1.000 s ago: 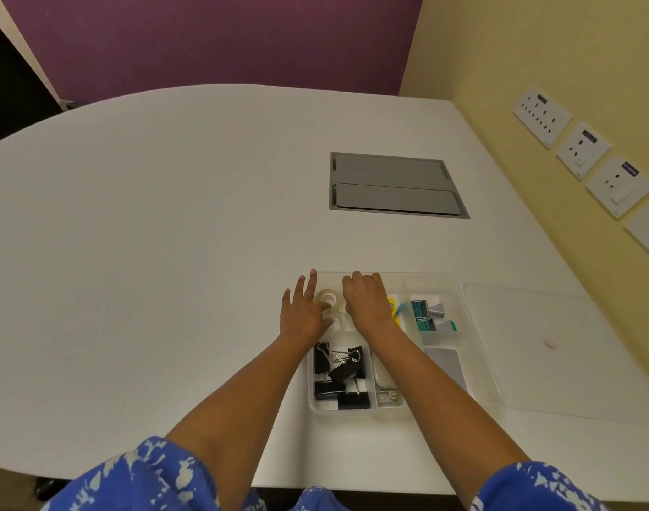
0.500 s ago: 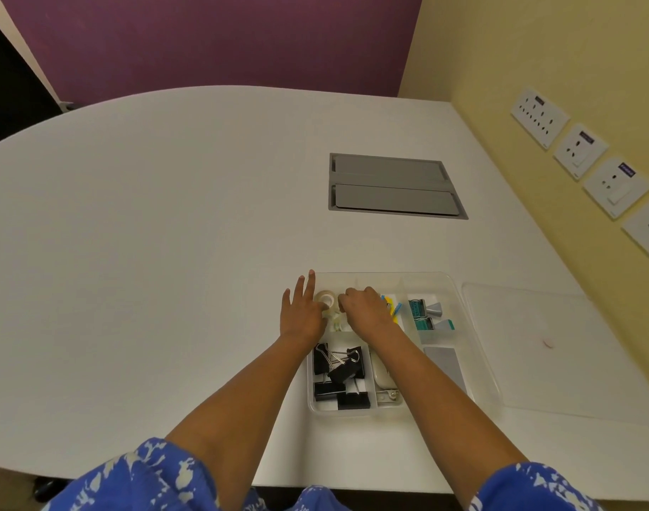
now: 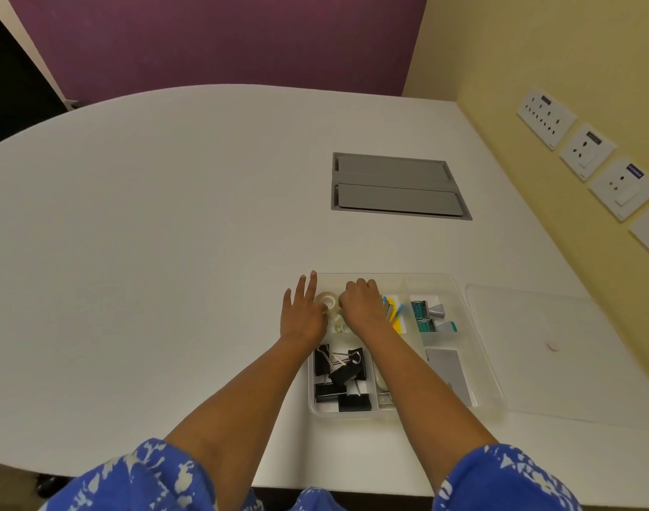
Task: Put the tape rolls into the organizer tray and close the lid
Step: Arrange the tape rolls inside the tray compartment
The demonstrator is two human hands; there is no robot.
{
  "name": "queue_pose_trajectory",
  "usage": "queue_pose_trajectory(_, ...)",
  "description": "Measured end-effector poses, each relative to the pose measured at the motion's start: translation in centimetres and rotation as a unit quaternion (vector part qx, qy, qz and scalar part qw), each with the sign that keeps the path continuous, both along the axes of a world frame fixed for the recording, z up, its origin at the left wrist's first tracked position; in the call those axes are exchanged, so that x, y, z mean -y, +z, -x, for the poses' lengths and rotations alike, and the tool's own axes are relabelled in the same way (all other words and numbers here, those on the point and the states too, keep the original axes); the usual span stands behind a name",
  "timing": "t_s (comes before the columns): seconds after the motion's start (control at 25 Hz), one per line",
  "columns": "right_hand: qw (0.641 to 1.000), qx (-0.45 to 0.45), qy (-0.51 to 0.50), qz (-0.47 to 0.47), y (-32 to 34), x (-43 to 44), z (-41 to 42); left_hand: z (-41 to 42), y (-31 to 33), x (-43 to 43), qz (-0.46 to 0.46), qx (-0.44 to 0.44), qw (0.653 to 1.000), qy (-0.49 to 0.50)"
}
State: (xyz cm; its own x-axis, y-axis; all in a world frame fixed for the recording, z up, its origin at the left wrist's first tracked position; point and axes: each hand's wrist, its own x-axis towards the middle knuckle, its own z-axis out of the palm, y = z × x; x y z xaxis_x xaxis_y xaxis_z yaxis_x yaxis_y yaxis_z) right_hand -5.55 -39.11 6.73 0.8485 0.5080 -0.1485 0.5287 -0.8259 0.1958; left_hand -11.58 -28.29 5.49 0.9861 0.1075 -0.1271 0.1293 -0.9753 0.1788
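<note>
A clear organizer tray [image 3: 474,326] lies on the white table close to me. A translucent tape roll [image 3: 326,299] sits in its far-left compartment, and a second tape roll [image 3: 338,326] shows just nearer, mostly hidden between my hands. My left hand [image 3: 302,315] rests at the tray's left wall, fingers spread flat and thumb against the far roll. My right hand [image 3: 359,306] is curled over the same compartment, its fingertips on the roll's right side. The clear lid [image 3: 558,348] lies flat on the table right of the tray.
Black binder clips [image 3: 339,378] fill the near-left compartment. Coloured sticky flags [image 3: 394,311], teal clips [image 3: 426,319] and a grey card [image 3: 448,370] occupy others. A grey cable hatch [image 3: 396,186] is set into the table beyond. A yellow wall with sockets [image 3: 584,151] stands at the right.
My right hand has slid a little left and curled tighter, so the far tape roll is more exposed. My left hand has barely moved.
</note>
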Motion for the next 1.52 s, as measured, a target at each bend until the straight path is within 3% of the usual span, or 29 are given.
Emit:
queue_pose_trajectory(0.48,0.999,0.002,0.006,0.041,0.2,-0.7,-0.7,0.1,0.0,0.0,0.000,0.001,1.000,0.010)
queue_pose_trajectory(1.0,0.999,0.048,0.015,-0.003,4.3,0.2,-1.5,0.1,-0.3,0.1,0.001,0.014,1.000,0.018)
queue_pose_trajectory(1.52,0.997,0.043,0.053,-0.021,1.7,1.0,-0.1,0.1,0.4,0.1,-0.045,-0.007,0.999,-0.011)
